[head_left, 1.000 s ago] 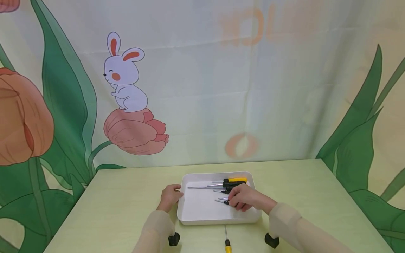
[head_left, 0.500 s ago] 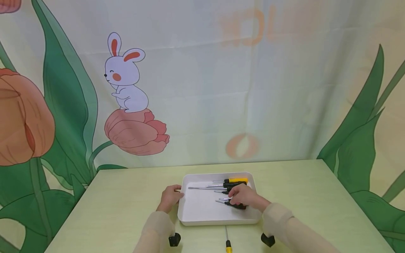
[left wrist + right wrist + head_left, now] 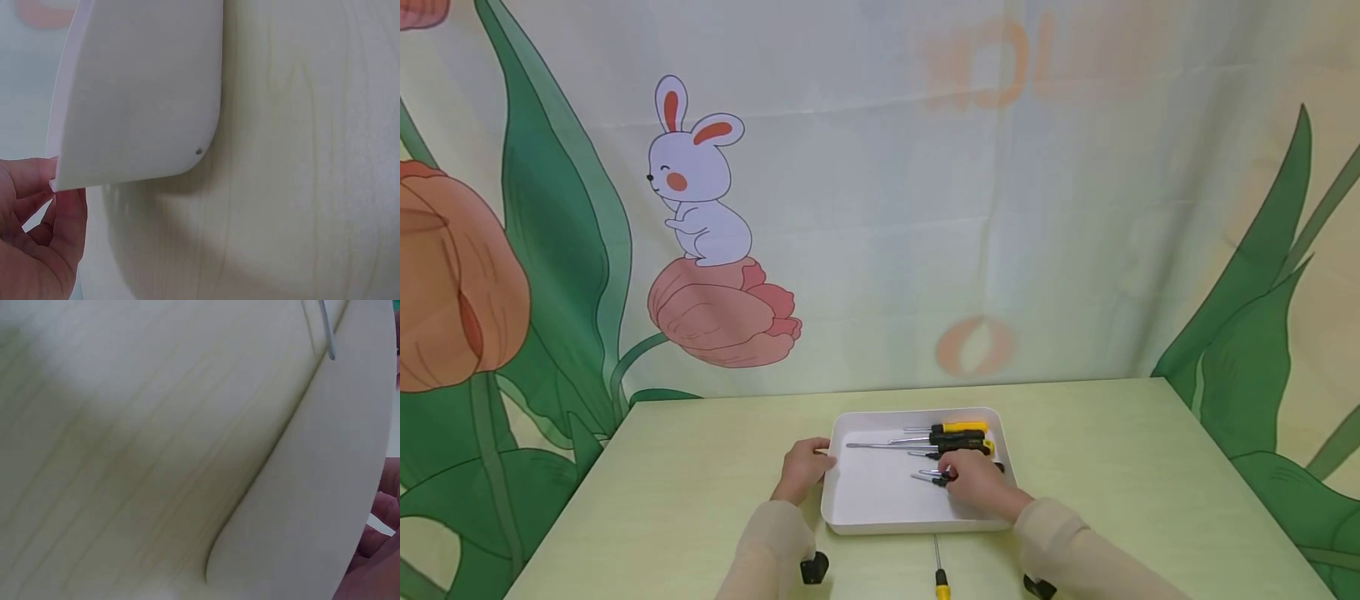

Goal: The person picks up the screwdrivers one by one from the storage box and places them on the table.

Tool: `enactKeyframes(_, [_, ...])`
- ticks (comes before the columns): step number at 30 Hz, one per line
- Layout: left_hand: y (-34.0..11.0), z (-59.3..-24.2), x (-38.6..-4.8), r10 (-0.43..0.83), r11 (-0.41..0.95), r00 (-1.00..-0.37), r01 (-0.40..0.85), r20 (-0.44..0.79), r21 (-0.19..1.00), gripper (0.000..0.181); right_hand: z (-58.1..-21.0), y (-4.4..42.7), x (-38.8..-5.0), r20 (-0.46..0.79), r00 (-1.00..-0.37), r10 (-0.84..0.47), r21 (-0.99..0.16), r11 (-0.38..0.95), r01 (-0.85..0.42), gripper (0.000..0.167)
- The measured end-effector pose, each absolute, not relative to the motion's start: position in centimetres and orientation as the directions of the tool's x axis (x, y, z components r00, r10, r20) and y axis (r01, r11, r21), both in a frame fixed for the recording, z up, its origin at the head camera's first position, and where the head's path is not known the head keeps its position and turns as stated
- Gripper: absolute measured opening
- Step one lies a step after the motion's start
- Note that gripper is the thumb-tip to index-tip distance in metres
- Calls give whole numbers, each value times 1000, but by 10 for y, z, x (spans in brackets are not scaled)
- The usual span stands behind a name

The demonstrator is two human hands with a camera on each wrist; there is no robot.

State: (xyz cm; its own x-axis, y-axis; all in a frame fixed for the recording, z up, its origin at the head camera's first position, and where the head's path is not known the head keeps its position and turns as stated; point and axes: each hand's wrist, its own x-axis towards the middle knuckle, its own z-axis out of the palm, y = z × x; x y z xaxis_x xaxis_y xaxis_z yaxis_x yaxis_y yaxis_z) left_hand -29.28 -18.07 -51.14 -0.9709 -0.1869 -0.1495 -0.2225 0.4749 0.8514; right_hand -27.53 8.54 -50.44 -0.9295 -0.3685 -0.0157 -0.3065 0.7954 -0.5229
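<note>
A: What is the left hand [image 3: 802, 471] doing?
B: It is pinching the tray [image 3: 880, 518] by its left rim.
A: And the right hand [image 3: 979, 482]?
B: It is resting over 2 small screwdrivers [image 3: 938, 481] in the tray, fingers bent; I cannot tell whether it is gripping them.
A: Where are the others lying?
B: A yellow screwdriver [image 3: 964, 427] is lying along the tray's far side, black screwdrivers [image 3: 958, 446] beside it. 1 loose screwdriver [image 3: 941, 577] is lying on the table [image 3: 700, 500], just in front of the tray.
</note>
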Motion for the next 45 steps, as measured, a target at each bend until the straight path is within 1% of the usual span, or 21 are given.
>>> enactKeyframes(5, [-177,-500,-284,-177,499,-973,-216,-146,839,31,-506,80,-272,15,-925,-379,-394,848,-354,24])
enactKeyframes(11, [-177,-501,-285,-181,499,-971,-226,-155,837,31,-510,73,-270,35,-930,-366,-267,893,-362,20])
enactKeyframes(18, [-176,-504,-287,-187,503,-970,-229,-154,833,31,-510,67,-265,9,-942,-337,-197,922,-332,15])
enactKeyframes(24, [-175,-504,-287,-192,507,-969,-232,-153,830,31,-514,66,-265,46,-943,-329,-152,931,-332,6])
enactKeyframes(27, [-176,-503,-287,-193,503,-969,-232,-154,833,31,-514,66,-265,45,-944,-326,-156,931,-329,5])
enactKeyframes(30, [-176,-502,-286,-186,514,-971,-224,-147,828,31,-511,67,-264,33,-947,-320,-197,927,-320,6])
enactKeyframes(35, [-176,-501,-285,-181,527,-974,-215,-138,822,31,-503,71,-263,37,-948,-315,-261,913,-314,15])
enactKeyframes(39, [-177,-501,-286,-181,528,-974,-212,-136,822,31,-498,76,-263,75,-948,-310,-300,899,-318,21])
enactKeyframes(45, [-177,-502,-287,-178,533,-975,-206,-129,821,31,-490,83,-270,36,-964,-265,-440,861,-253,22])
